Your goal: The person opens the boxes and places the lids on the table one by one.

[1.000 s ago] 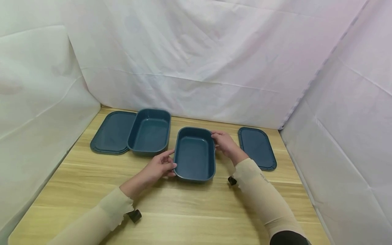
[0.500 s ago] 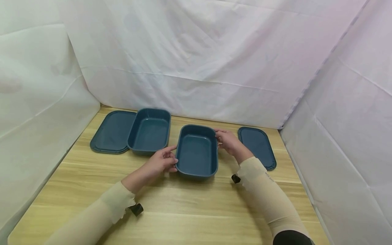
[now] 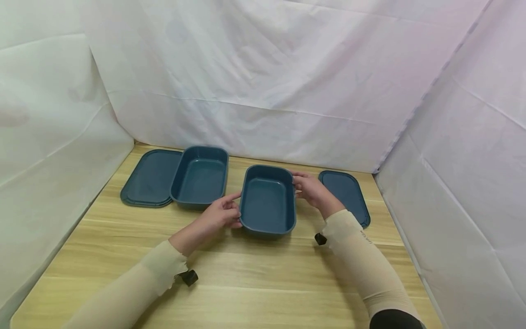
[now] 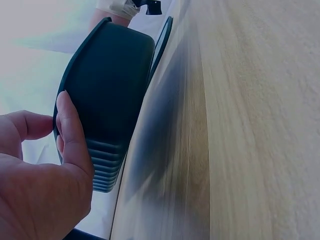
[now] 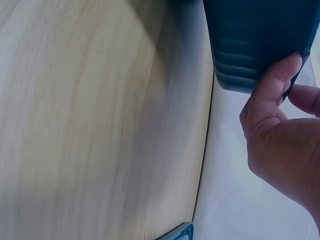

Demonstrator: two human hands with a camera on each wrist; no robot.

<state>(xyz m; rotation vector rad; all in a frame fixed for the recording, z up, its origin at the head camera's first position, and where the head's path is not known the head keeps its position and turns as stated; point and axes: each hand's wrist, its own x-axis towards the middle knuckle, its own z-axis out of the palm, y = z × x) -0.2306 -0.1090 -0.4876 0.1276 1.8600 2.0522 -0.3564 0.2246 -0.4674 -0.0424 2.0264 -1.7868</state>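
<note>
Both hands — left hand (image 3: 219, 214), right hand (image 3: 313, 191) — gripping the blue container (image 3: 268, 201), seemingly lifted.

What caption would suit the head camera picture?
Both hands, left hand and right hand, grip a dark blue container on a wooden table.

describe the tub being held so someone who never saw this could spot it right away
On the wooden table four dark teal pieces lie in a row near the back. The held tub is the deep one right of centre, between the other tub and a flat lid. Only it has a left hand and right hand gripping its sides.
</note>
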